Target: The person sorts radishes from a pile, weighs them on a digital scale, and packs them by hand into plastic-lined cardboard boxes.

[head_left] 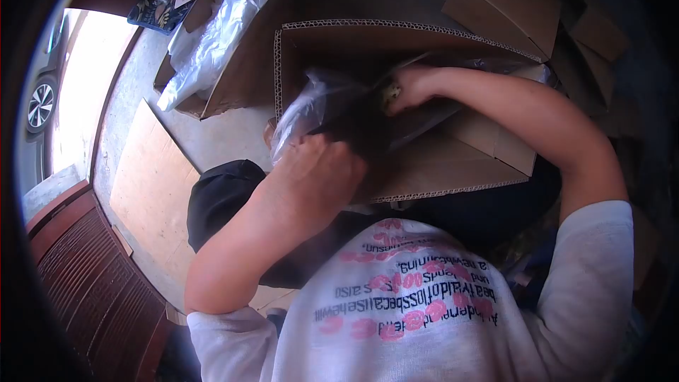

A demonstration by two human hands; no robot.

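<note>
An open cardboard box [445, 180] stands against my lap, lined with a clear plastic bag [300, 113]. My left hand [322, 170] is curled at the left side of the box, closed on the edge of the plastic bag; its fingertips are mostly hidden. My right hand [410, 88] reaches into the box over its right side. Its fingers are closed around a small yellow-green thing [390, 94], whose kind I cannot make out. The inside of the box below both hands is too dark to tell what lies there.
A second cardboard box [233, 64] with crumpled clear plastic [219, 42] stands at upper left, beside a dark patterned package [159, 7]. Flattened cardboard [152, 170] lies on the floor at left. More cardboard boxes [506, 3] are at upper right. A brown slatted panel [88, 276] is at lower left.
</note>
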